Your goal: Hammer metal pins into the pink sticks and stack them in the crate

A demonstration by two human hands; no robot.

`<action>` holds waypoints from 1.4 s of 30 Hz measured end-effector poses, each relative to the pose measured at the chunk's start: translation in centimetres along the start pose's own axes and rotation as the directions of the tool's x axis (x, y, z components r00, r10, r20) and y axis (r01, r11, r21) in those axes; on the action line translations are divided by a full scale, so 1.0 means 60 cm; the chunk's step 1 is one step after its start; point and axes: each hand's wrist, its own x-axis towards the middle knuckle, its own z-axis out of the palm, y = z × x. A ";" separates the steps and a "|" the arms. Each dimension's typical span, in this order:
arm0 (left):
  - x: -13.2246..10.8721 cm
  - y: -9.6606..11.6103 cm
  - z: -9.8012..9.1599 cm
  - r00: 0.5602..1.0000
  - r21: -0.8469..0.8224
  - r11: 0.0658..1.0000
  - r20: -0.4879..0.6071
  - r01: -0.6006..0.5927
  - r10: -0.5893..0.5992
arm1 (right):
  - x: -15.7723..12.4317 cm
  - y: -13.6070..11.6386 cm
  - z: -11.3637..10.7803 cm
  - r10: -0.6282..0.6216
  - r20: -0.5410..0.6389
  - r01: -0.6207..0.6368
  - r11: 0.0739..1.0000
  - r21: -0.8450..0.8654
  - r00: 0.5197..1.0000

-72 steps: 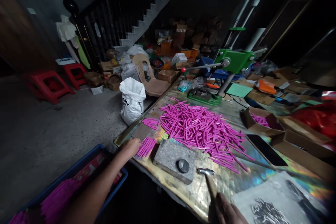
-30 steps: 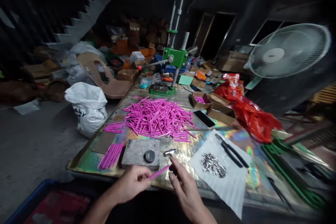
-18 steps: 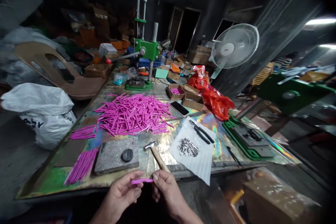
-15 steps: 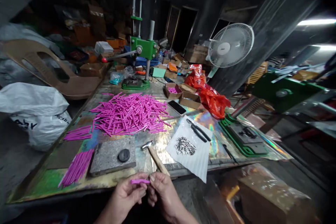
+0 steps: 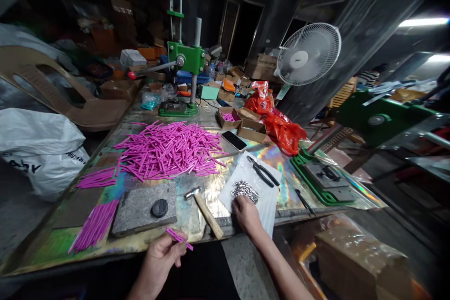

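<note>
My left hand (image 5: 162,255) pinches one short pink stick (image 5: 178,238) at the table's near edge, just in front of a grey stone block (image 5: 140,206) with a dark round disc (image 5: 159,207) on it. My right hand (image 5: 246,213) reaches onto a white sheet (image 5: 269,197), its fingers curled down at a small heap of metal pins (image 5: 244,189). Whether those fingers hold a pin is hidden. A wooden-handled hammer (image 5: 206,211) lies between my hands. A large pile of pink sticks (image 5: 168,149) covers the table's middle.
Neat bundles of pink sticks (image 5: 92,226) lie left of the block. Black pliers (image 5: 263,170), a phone (image 5: 234,140), cardboard boxes (image 5: 251,129), a red bag (image 5: 283,131) and two green presses (image 5: 183,63) stand further back. A fan (image 5: 307,54) is at right, a white sack (image 5: 38,147) at left.
The view swung right from the bin to the table. My left hand picked one pink stick; both hands held it briefly, then my right hand let go and reached to the metal pins.
</note>
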 end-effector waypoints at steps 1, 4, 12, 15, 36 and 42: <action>0.000 0.001 0.002 1.000 0.004 1.000 -0.002 0.005 -0.005 | 0.002 0.002 0.006 -0.004 0.000 0.005 0.999 -0.034 1.000; -0.001 0.002 0.004 1.000 0.018 1.000 -0.005 0.007 -0.007 | 0.005 0.002 0.020 -0.013 -0.007 0.012 0.995 -0.098 1.000; 0.000 -0.006 -0.001 0.999 0.049 0.999 0.041 -0.017 0.015 | -0.003 0.001 0.009 -0.035 -0.035 0.036 0.999 0.039 0.999; -0.001 -0.001 0.003 0.998 0.018 1.000 0.056 -0.024 0.023 | -0.022 -0.016 -0.001 -0.039 -0.034 0.044 0.981 0.190 0.999; -0.012 0.022 0.020 0.996 -0.500 0.862 0.033 0.086 -0.081 | -0.139 -0.189 0.018 -0.191 0.384 -0.282 0.410 0.867 0.903; -0.014 0.020 0.019 0.996 -0.505 0.858 0.038 0.093 -0.086 | -0.142 -0.187 0.018 -0.172 0.388 -0.301 0.385 0.873 0.905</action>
